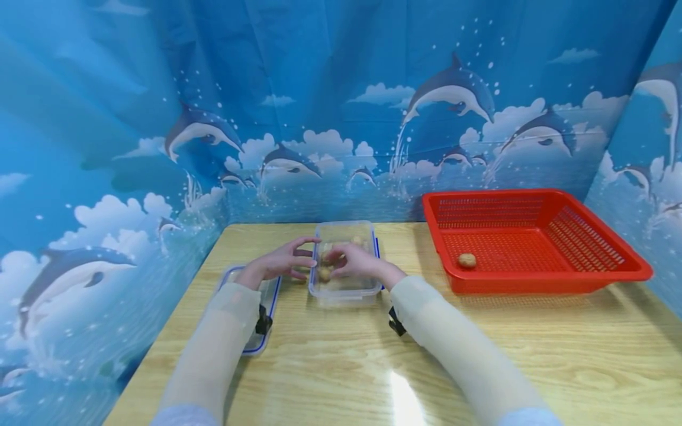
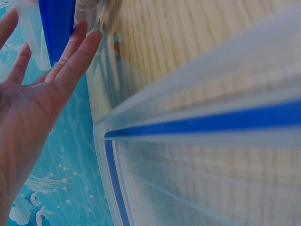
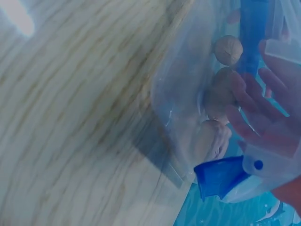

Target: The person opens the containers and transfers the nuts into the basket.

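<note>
A dolphin-printed backdrop (image 1: 319,77) rises behind the wooden tabletop (image 1: 319,367), a red basket (image 1: 533,276) at right. The left hand (image 1: 279,260), fingers loose, flanks a clear box (image 1: 343,293); the right hand (image 1: 356,260) is inside among walnuts (image 1: 324,273), grip unclear.

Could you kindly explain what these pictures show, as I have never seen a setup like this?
Of course. There is no machine here, just a person's bare hands. The wide picture comes from a camera worn on the head; the other two come from cameras worn on the left and right wrists.

On the wooden table stands a clear container with walnuts inside. The right hand reaches into it, its fingers among the nuts; whether they grip one is unclear. The left hand is at the container's left side, spread and holding nothing. A blue-edged clear piece, perhaps a lid, lies under the left forearm. To the right, a red basket holds a single walnut.
</note>
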{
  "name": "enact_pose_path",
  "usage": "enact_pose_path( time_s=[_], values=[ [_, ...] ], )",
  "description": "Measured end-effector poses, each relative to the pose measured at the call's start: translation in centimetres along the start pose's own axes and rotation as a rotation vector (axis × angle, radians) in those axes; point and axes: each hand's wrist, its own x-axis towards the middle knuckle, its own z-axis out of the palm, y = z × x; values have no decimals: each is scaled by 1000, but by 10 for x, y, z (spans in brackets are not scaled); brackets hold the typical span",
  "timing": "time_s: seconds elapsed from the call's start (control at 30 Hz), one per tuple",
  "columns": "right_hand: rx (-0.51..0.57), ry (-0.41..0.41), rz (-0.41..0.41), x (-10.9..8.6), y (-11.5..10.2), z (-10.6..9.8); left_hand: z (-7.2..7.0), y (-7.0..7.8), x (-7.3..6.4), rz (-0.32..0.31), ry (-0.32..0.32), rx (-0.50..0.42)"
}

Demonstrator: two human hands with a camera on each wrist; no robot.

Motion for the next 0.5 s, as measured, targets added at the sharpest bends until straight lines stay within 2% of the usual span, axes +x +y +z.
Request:
enact_pose_path(
  time_s=[0.27, 0.5],
  values=[
    [-26, -3, 90, 4, 0, 8, -1, 0, -2, 6, -9, -7],
    [-44, 4, 125, 7, 1, 15, -1, -1, -1, 10, -14, -9]
  ],
)
